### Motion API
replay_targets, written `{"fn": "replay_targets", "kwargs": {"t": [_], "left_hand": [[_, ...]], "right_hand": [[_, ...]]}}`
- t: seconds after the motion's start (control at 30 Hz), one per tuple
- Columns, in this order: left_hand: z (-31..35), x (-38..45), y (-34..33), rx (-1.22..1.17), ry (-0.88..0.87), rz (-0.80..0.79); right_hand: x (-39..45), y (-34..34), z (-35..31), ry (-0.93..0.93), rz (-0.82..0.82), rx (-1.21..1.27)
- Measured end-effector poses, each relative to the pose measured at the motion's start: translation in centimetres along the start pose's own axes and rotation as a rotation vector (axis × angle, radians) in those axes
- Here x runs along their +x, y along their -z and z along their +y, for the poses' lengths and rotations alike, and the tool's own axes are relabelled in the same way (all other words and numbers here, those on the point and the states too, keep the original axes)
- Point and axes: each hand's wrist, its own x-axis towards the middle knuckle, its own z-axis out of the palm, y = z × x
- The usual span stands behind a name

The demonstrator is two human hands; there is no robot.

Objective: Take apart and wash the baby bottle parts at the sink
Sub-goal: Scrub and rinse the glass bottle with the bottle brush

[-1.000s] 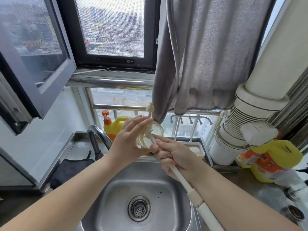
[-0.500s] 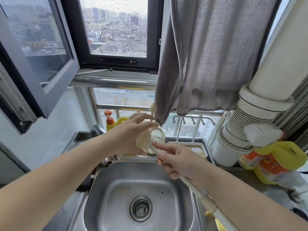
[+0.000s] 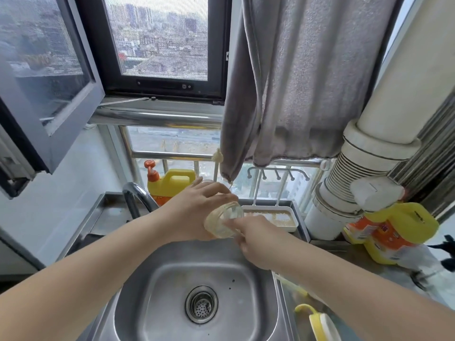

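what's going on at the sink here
A person is washing a baby bottle over the steel sink. The left hand grips the clear bottle with its open mouth turned toward the right hand, which reaches up to that mouth; what it holds is hidden from this angle. No water shows at the faucet, and the basin looks empty down to the drain. A yellow detergent jug stands behind the faucet.
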Motion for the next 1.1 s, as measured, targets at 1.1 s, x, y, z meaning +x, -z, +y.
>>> {"fn": "replay_targets", "kwargs": {"t": [1.1], "left_hand": [[-0.3,-2.8,-0.4,-0.233,0.31,0.041]], "right_hand": [[1.0,2.7,0.2,0.13,0.062,-0.503]]}}
